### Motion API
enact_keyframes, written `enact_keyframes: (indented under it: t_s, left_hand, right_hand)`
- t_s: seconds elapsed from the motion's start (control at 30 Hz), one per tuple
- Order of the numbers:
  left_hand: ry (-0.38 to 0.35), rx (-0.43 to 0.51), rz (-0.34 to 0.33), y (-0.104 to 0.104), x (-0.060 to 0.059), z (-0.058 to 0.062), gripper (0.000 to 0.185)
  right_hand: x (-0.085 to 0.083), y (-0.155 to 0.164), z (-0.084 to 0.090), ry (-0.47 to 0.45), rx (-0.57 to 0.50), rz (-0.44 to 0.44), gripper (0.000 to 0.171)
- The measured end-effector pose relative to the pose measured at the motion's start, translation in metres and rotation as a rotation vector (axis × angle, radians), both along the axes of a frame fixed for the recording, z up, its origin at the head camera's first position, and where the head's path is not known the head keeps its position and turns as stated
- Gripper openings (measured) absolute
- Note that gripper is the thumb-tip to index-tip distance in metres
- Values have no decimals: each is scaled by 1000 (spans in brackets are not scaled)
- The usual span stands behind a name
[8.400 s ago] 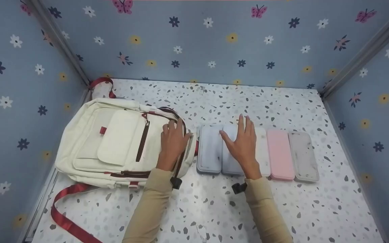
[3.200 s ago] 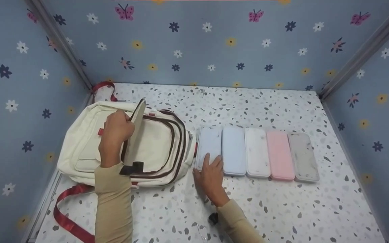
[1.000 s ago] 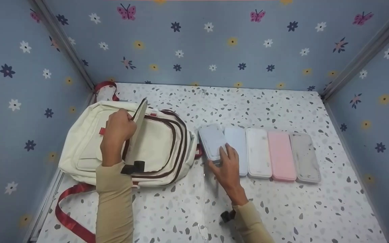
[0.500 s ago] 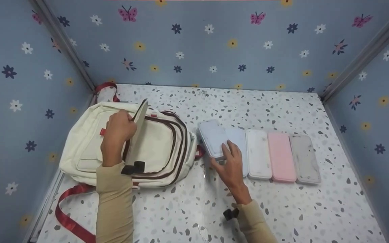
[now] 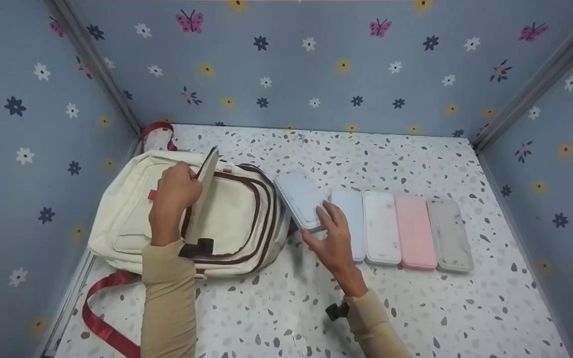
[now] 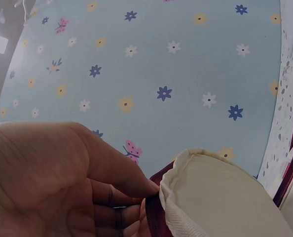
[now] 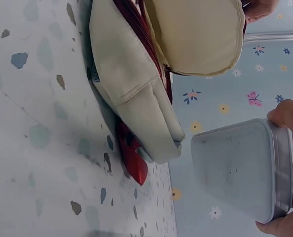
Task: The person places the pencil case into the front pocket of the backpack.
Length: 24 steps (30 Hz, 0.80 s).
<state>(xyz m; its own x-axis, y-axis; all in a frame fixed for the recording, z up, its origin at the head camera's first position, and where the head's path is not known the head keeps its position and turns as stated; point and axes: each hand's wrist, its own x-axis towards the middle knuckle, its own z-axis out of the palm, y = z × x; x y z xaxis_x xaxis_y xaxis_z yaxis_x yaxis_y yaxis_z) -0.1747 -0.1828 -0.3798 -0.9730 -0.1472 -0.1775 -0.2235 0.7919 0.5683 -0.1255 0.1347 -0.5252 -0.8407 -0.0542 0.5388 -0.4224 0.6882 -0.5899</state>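
Since half a second ago, the pale blue-grey rectangular hard case (image 5: 300, 198) has been lifted off the speckled terrazzo tabletop (image 5: 416, 308) and tilted toward the cream fabric backpack (image 5: 127, 219), gripped at its near end by the curled fingers of the right hand (image 5: 334, 241). The backpack's front flap (image 5: 206, 171) is held raised, pinched by the left hand (image 5: 173, 191). Four cases (image 5: 406, 231) lie in a row beside it, toward the right edge.

Both arms wore long tan sleeves (image 5: 167, 293), snug knit, reaching to the wrists, lower centre of head view. Small black clip-like mount (image 5: 196, 247) sat at the left cuff, another black mount (image 5: 336, 311) at the right cuff. Left hand (image 5: 173, 191) & right hand (image 5: 334, 238) were bare, no gloves.
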Motion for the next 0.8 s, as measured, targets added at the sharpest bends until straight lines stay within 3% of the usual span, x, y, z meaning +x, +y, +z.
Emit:
enact_keyframes:
  t_s: [0.4, 0.8]
  left_hand:
    - [32, -9, -33, 0, -2, -2, 8]
    - [1, 6, -22, -1, -1, -2, 11]
  right_hand:
    - [-6, -20, 3, -40, -48, 167, 55]
    - [-13, -41, -3, -24, 45, 384, 53]
